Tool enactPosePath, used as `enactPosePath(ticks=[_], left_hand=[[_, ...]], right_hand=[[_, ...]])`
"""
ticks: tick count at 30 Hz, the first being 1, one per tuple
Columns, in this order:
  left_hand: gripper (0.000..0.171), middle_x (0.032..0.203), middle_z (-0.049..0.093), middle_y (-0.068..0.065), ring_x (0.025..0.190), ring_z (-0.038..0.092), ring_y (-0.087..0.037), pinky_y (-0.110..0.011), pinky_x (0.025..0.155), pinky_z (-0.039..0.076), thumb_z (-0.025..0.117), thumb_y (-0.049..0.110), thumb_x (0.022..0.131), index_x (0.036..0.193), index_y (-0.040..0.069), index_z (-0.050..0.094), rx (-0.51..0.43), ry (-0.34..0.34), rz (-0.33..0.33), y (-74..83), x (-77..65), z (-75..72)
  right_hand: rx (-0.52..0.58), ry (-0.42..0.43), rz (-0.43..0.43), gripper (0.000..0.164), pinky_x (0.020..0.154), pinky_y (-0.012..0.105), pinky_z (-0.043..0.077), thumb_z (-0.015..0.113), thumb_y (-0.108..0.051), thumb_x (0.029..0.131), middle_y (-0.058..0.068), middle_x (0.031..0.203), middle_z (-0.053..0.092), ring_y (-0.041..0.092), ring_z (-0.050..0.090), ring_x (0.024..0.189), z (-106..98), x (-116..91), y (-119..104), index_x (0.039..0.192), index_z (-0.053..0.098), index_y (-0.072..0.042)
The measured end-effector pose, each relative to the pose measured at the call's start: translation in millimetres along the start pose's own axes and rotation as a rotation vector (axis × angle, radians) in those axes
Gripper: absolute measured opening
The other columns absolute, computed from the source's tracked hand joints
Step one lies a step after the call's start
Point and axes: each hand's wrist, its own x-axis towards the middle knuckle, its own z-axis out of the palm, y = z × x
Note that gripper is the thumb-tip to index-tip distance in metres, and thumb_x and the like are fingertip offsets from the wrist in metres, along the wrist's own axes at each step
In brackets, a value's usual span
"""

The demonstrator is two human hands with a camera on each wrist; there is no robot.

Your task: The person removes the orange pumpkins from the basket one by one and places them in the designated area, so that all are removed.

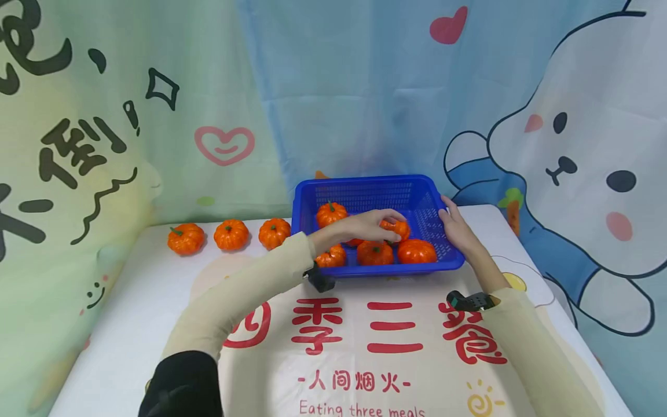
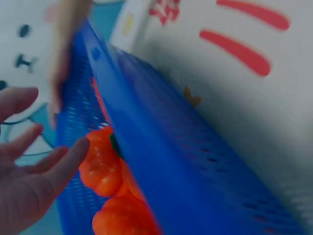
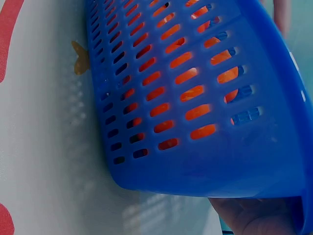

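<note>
A blue plastic basket [image 1: 365, 184] with slotted walls sits on the table, holding several small orange pumpkins, one a pumpkin [image 1: 329, 214] with a green stem. My left hand [image 1: 367, 225] reaches over the basket's left side, with thumb and fingers spread around a pumpkin [image 1: 397, 228] near the middle. In the left wrist view, the loosely extended fingers [image 2: 73, 159] come right up to an orange pumpkin [image 2: 100, 169]. At the basket's right end, my right hand [image 1: 461, 231] grips the rim; the right wrist view shows part of it below the basket wall [image 3: 220, 171].
Left of the basket, three more pumpkins stand in a row: a left pumpkin [image 1: 186, 239], a middle pumpkin [image 1: 231, 235] and a right pumpkin [image 1: 274, 233]. A printed white cloth [image 1: 385, 318] covers the table. Behind it hangs a cartoon curtain [image 1: 344, 127].
</note>
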Motion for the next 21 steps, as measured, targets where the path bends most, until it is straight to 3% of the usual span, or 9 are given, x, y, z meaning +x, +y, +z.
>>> enactPosePath(ticks=[4, 8, 13, 21], left_hand=[[0.057, 0.153, 0.038, -0.014, 0.132, 0.048, -0.023, -0.032, 0.101, 0.051, 0.062, 0.027, 0.095, 0.147, 0.017, 0.041, 0.141, -0.107, -0.048, 11.1, 43.4, 7.8], [0.062, 0.154, 0.038, -0.010, 0.135, 0.045, -0.021, -0.032, 0.106, 0.047, 0.062, 0.032, 0.094, 0.149, 0.016, 0.038, 0.326, -0.201, -0.060, 15.5, 66.5, 14.3], [0.073, 0.154, 0.039, 0.001, 0.139, 0.037, -0.015, -0.033, 0.120, 0.029, 0.065, 0.045, 0.090, 0.151, 0.021, 0.034, 0.549, -0.260, -0.090, 14.9, 78.2, 23.6], [0.076, 0.156, 0.034, 0.001, 0.141, 0.033, -0.015, -0.034, 0.121, 0.026, 0.065, 0.042, 0.090, 0.153, 0.023, 0.028, 0.586, -0.300, -0.139, 19.5, 80.3, 27.8]], right_hand=[[-0.006, -0.006, -0.001, 0.058, 0.115, 0.069, 0.008, 0.013, -0.037, 0.106, 0.022, 0.162, 0.001, 0.048, 0.008, 0.148, 0.0, 2.8, 1.4, 0.156, -0.010, -0.019], [-0.004, -0.006, -0.007, 0.058, 0.115, 0.069, 0.009, 0.014, -0.035, 0.106, 0.024, 0.162, 0.003, 0.049, 0.010, 0.147, -2.2, 2.8, -0.7, 0.156, -0.010, -0.018], [0.011, -0.013, 0.016, 0.057, 0.115, 0.069, 0.007, 0.014, -0.030, 0.107, 0.024, 0.162, 0.000, 0.050, 0.008, 0.147, -3.1, 1.4, -6.8, 0.156, -0.010, -0.017], [0.028, -0.019, 0.034, 0.056, 0.116, 0.069, 0.008, 0.014, -0.028, 0.107, 0.025, 0.161, 0.001, 0.050, 0.009, 0.146, -0.8, -1.3, -7.3, 0.156, -0.011, -0.016]])
